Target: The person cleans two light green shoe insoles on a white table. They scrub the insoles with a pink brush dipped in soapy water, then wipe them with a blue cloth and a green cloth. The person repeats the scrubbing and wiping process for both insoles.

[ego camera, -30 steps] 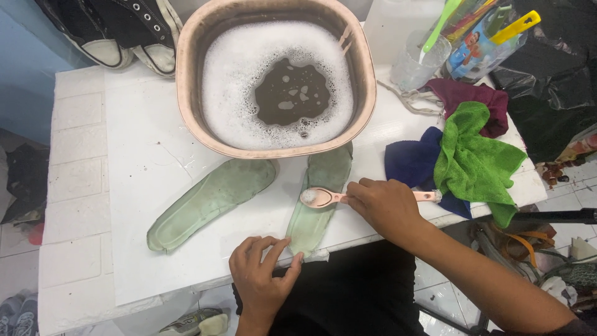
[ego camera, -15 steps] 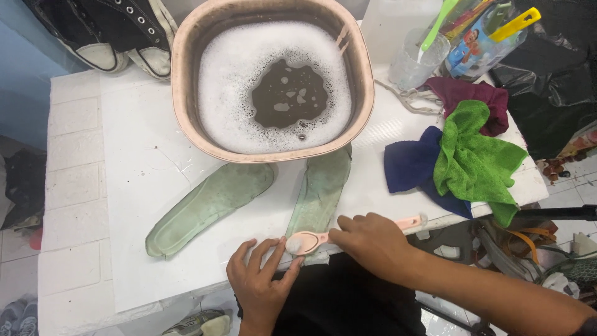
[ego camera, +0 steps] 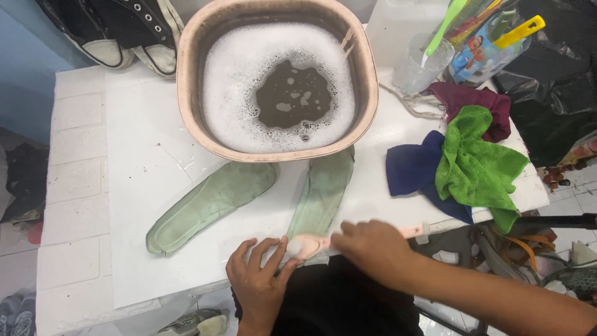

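two green insoles lie on the white tabletop [ego camera: 149,155] at mid-frame, below the sudsy basin [ego camera: 186,93]. right hand [ego camera: 373,249], fingers wrapped around the pink brush [ego camera: 311,245], works the heel end of the nearer insole [ego camera: 323,190] at the bottom edge. left hand [ego camera: 258,280] is spread flat, fingers pressing that heel down. wet, thin and floppy, likely slippery; best pinned flat near the heel. the other insole [ego camera: 211,202] sits left, untouched.

Soapy basin [ego camera: 186,93], green cloth [ego camera: 476,165], black sneakers [ego camera: 124,34].
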